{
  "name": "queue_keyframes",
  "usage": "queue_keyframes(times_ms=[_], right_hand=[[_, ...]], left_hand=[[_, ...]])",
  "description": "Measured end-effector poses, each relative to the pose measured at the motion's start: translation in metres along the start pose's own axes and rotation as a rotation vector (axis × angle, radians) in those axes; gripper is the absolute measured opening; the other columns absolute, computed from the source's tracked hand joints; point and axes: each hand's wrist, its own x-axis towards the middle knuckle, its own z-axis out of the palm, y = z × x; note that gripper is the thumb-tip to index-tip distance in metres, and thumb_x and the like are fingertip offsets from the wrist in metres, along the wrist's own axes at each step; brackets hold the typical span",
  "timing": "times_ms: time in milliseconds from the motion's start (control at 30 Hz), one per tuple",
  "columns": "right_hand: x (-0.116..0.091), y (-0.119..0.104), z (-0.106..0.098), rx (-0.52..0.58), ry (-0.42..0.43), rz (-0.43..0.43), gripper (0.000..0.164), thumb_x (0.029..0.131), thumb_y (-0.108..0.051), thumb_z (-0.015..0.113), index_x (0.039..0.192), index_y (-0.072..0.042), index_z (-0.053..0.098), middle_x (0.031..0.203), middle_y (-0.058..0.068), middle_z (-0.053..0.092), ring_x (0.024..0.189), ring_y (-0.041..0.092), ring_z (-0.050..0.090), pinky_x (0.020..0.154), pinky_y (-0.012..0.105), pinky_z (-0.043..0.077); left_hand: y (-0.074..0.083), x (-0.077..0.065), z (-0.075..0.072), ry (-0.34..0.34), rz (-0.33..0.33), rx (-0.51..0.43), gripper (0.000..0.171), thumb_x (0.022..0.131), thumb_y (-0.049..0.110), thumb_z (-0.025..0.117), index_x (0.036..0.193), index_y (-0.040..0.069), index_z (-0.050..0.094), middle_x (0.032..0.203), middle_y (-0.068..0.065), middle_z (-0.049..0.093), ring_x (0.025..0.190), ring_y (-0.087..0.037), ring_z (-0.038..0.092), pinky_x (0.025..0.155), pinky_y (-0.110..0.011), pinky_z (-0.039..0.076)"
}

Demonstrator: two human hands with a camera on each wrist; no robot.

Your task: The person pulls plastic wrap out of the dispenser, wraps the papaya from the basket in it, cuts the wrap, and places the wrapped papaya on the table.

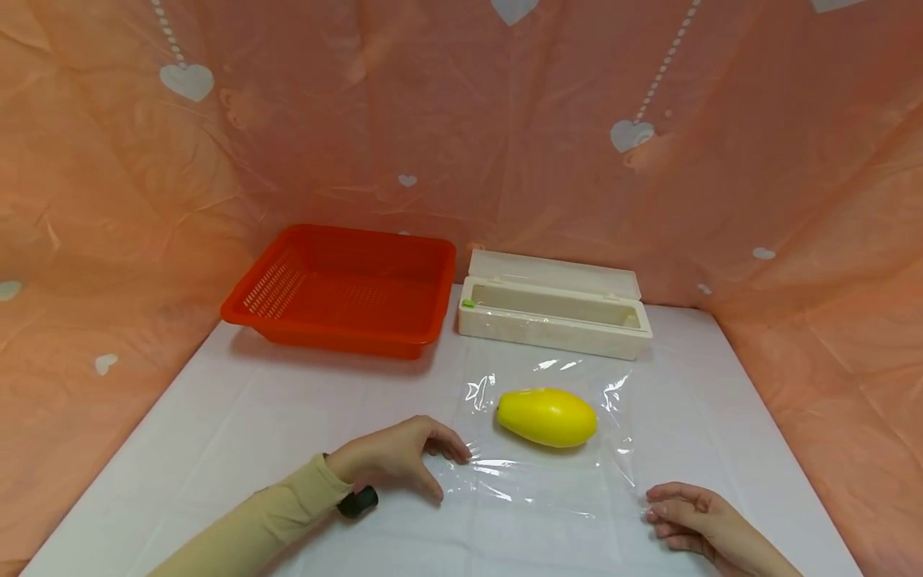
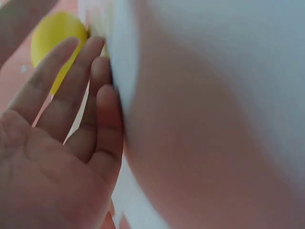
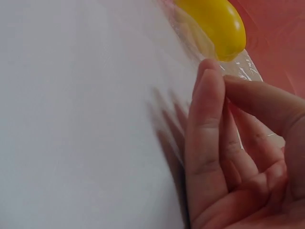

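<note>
A yellow papaya lies on its side on a sheet of clear cling film spread over the table. At the film's near left edge is my left hand, its thumb apart from its loosely bent fingers; in the left wrist view the fingers extend with nothing gripped. My right hand is at the near right corner of the film. There, thumb and index finger pinch the film's edge, and the film stretches from the fingertips toward the papaya.
Behind the film stands a long white cling film box with its lid raised and a green slider at its left end. A red plastic basket sits at the back left. Pink patterned cloth hangs around the table.
</note>
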Motion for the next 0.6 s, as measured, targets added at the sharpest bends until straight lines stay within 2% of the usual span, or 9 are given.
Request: queue_keyframes(times_ms=[167, 300, 467, 600], right_hand=[[-0.0003, 0.0004, -0.0042, 0.112, -0.083, -0.025, 0.023, 0.094, -0.009, 0.042, 0.107, -0.007, 0.061, 0.102, 0.010, 0.063, 0.086, 0.016, 0.061, 0.077, 0.028, 0.049], [-0.0005, 0.0000, -0.0043, 0.152, -0.093, -0.021, 0.024, 0.094, -0.008, 0.042, 0.106, -0.005, 0.062, 0.101, 0.010, 0.064, 0.087, 0.016, 0.061, 0.078, 0.027, 0.049], [-0.0023, -0.0011, -0.0032, 0.179, -0.097, -0.016, 0.023, 0.093, -0.008, 0.043, 0.106, -0.004, 0.062, 0.101, 0.011, 0.063, 0.093, 0.018, 0.060, 0.081, 0.027, 0.047], [-0.0038, -0.0018, -0.0032, 0.223, -0.112, -0.004, 0.025, 0.094, -0.007, 0.041, 0.105, -0.006, 0.064, 0.103, 0.011, 0.063, 0.096, 0.017, 0.059, 0.084, 0.027, 0.045]], left_hand=[[0.0028, -0.0004, 0.0037, 0.028, -0.030, 0.039, 0.049, 0.057, 0.012, 0.083, 0.103, 0.015, 0.065, 0.098, 0.007, 0.064, 0.092, -0.010, 0.056, 0.086, -0.025, 0.042], [0.0025, 0.0003, 0.0043, 0.059, -0.055, 0.049, 0.042, 0.059, 0.010, 0.082, 0.097, 0.016, 0.068, 0.093, 0.008, 0.064, 0.088, -0.010, 0.055, 0.083, -0.024, 0.043], [-0.0007, 0.0031, 0.0047, 0.099, -0.053, 0.054, 0.031, 0.062, 0.008, 0.080, 0.090, 0.014, 0.070, 0.086, 0.006, 0.065, 0.082, -0.012, 0.057, 0.077, -0.024, 0.046], [-0.0021, 0.0052, 0.0059, 0.112, -0.035, 0.062, 0.033, 0.060, 0.014, 0.082, 0.090, 0.015, 0.070, 0.086, 0.007, 0.065, 0.081, -0.011, 0.056, 0.075, -0.024, 0.046]])
